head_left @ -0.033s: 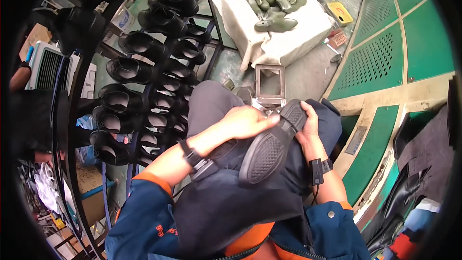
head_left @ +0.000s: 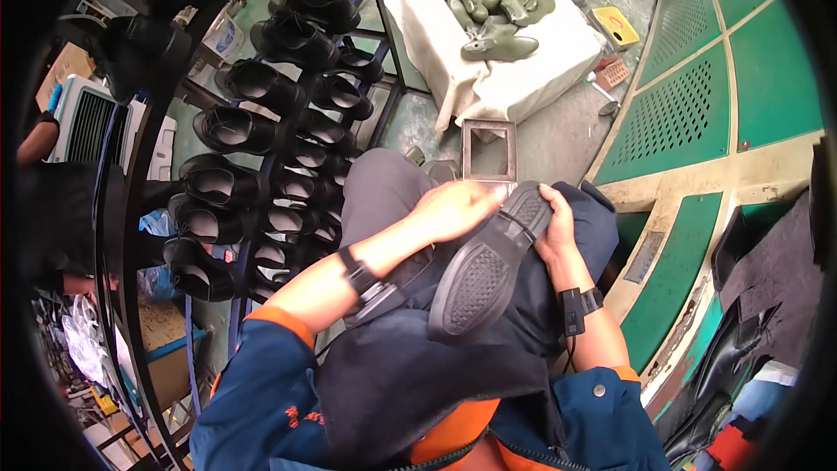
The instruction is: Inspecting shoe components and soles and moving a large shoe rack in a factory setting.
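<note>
A black shoe (head_left: pixel 478 283) lies sole up over my lap, its textured sole facing me and its toe pointing down and left. My right hand (head_left: pixel 558 225) is wrapped round the heel end from the right side. My left hand (head_left: pixel 455 211) is curled beside the heel's left edge, fingers drawn in; what they hold, if anything, is hidden. Just beyond the hands stands an open square metal frame (head_left: pixel 488 178), its lower part covered by my hand and the shoe.
At left a dark rack (head_left: pixel 261 244) carries several rows of black shoes (head_left: pixel 234 129). Ahead, a cloth-covered table (head_left: pixel 545 70) bears a heap of green shoe lasts (head_left: pixel 501 46). A green and cream machine (head_left: pixel 680 122) lines the right. Beyond the rack is part of another person's arm (head_left: pixel 39 139).
My left hand has shifted off the sole and away from me, toward the heel's edge. The shoe has tipped slightly; my right hand keeps its grip.
</note>
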The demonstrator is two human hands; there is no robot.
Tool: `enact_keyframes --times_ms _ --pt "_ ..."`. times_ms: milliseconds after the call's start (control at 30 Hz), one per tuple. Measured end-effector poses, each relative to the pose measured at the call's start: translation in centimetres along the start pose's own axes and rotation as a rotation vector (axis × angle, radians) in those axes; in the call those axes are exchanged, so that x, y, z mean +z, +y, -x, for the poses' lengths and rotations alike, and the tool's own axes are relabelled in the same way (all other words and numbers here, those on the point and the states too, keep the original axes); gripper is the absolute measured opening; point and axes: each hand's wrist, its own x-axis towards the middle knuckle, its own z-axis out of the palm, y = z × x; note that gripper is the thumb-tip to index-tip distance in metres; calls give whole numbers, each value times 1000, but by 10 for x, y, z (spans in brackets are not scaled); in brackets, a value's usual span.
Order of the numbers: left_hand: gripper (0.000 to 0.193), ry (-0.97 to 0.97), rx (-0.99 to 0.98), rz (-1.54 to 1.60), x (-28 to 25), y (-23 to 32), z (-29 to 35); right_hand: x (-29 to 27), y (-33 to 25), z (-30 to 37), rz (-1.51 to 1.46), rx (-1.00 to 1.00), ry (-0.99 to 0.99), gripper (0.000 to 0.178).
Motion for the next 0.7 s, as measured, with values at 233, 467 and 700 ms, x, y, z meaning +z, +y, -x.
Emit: enact_keyframes --times_ms 233,467,700 --pt "64 -144 -66 884 64 -6 -58 -8 -7 -1 9 -177 -227 41" --pt "62 -167 -113 1139 51 -7 -62 11 -5 -25 106 -167 -267 41" --pt "43 -92 -59 1305 68 -14 -60 12 2 -20 229 -170 -320 43"
